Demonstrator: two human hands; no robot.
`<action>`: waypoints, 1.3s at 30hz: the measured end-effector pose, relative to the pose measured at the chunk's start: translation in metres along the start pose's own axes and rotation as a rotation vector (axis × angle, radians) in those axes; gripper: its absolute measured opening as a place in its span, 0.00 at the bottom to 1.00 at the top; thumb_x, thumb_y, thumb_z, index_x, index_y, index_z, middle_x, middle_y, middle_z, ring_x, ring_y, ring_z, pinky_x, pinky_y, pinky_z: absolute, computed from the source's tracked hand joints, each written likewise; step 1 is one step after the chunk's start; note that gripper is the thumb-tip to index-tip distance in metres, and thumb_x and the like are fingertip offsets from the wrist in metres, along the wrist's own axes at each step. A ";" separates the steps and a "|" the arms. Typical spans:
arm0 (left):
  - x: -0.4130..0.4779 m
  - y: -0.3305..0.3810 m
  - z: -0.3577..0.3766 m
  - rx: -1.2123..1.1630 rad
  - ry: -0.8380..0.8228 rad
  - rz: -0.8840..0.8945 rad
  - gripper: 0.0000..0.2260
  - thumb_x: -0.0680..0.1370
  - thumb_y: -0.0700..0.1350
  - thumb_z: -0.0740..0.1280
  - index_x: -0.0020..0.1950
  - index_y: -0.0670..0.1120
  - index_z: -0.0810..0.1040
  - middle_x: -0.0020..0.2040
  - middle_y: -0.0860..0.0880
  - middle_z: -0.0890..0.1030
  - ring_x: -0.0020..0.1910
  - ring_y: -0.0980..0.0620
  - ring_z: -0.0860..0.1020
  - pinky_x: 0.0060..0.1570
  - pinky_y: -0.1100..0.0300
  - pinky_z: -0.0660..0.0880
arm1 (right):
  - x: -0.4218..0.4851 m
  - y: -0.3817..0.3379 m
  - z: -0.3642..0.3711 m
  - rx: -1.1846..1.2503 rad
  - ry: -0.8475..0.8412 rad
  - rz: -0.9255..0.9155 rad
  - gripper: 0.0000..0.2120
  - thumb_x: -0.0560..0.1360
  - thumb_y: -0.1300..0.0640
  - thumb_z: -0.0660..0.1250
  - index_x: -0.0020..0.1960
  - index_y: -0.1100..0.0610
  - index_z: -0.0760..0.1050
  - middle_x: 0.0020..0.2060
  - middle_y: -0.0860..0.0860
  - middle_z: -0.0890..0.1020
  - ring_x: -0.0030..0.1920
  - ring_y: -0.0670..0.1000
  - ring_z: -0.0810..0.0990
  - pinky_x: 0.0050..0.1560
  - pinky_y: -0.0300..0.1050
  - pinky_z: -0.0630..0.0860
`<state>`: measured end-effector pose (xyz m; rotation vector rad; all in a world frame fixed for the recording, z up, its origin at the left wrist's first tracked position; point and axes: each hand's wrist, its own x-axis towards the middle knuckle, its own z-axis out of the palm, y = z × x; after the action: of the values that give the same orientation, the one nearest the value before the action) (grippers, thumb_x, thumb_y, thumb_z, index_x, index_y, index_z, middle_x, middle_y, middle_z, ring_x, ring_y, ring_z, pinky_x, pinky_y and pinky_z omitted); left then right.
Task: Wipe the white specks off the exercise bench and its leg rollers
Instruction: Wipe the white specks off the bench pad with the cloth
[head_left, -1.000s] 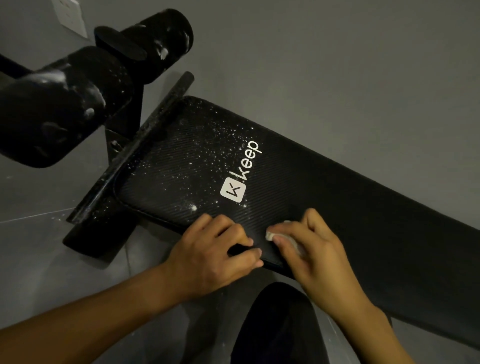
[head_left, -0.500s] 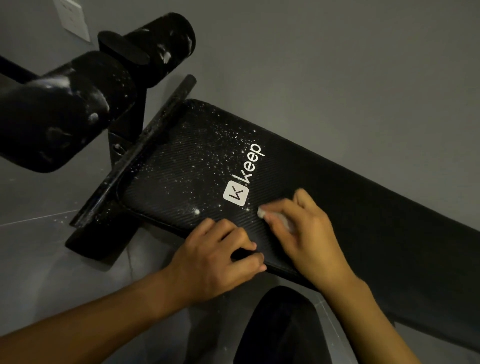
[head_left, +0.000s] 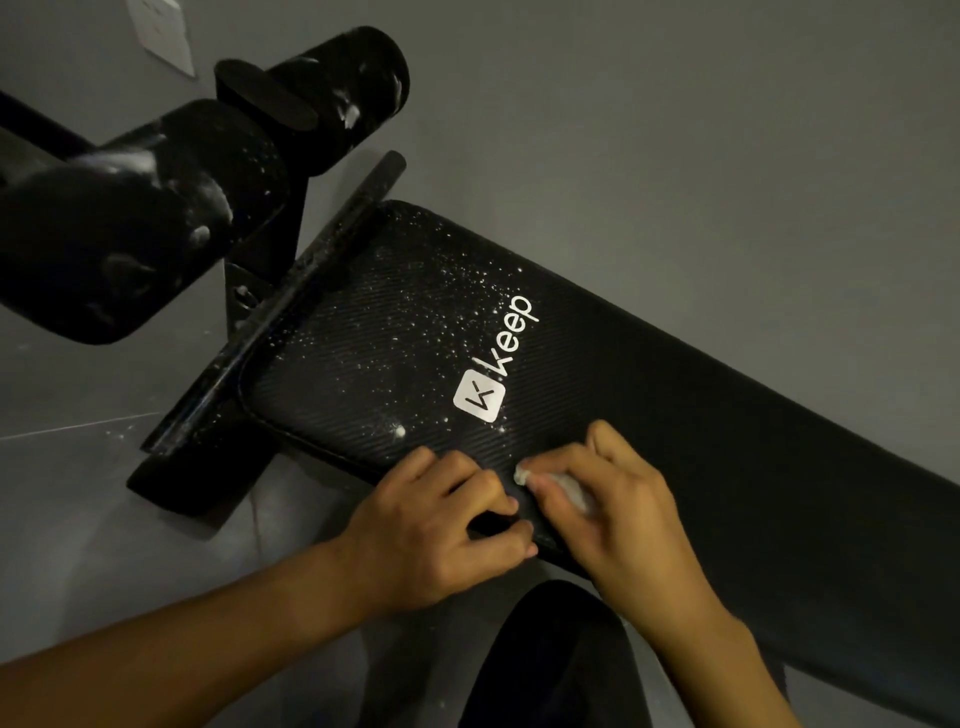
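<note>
Now, R grip (head_left: 615, 512) pinching wad (head_left: 521, 476) on bench (head_left: 727, 415), L grip (head_left: 441, 525) clutching edge

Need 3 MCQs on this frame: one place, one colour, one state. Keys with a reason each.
1. The white specks lie thickest on the bench pad:
A) between the logo and the leg rollers
B) at the far right end
C) none visible
2. The wad under the right hand is:
A) black
B) white
C) red
3. The left hand is:
A) lifted clear
B) flat on the floor
C) gripping the pad's near edge
Key: 1A, specks cluster up-left of the logo; 2B, it shows white; 3C, it curls round the edge.
</note>
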<state>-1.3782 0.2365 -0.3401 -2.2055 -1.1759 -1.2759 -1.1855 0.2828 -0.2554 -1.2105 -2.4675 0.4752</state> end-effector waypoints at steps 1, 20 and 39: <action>0.000 0.000 0.000 0.000 0.000 0.002 0.04 0.79 0.53 0.75 0.48 0.55 0.83 0.42 0.53 0.83 0.40 0.51 0.76 0.35 0.54 0.68 | 0.007 0.000 0.001 -0.012 0.004 -0.002 0.10 0.80 0.43 0.63 0.55 0.43 0.80 0.44 0.42 0.70 0.42 0.44 0.75 0.40 0.45 0.74; 0.003 0.002 -0.003 -0.022 0.008 -0.015 0.04 0.79 0.52 0.74 0.47 0.54 0.83 0.41 0.53 0.83 0.36 0.49 0.77 0.34 0.53 0.69 | 0.058 -0.013 0.020 -0.079 0.147 0.117 0.10 0.81 0.45 0.63 0.56 0.47 0.80 0.46 0.44 0.70 0.41 0.44 0.75 0.43 0.51 0.77; 0.000 0.000 0.000 -0.014 0.012 -0.008 0.03 0.77 0.51 0.76 0.47 0.55 0.84 0.42 0.53 0.83 0.38 0.51 0.76 0.34 0.54 0.69 | 0.050 0.001 0.009 -0.028 0.034 -0.009 0.09 0.81 0.45 0.65 0.58 0.44 0.80 0.44 0.41 0.70 0.43 0.42 0.73 0.46 0.49 0.72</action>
<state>-1.3780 0.2367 -0.3400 -2.2022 -1.1764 -1.3020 -1.2175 0.3224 -0.2552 -1.2073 -2.4581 0.4156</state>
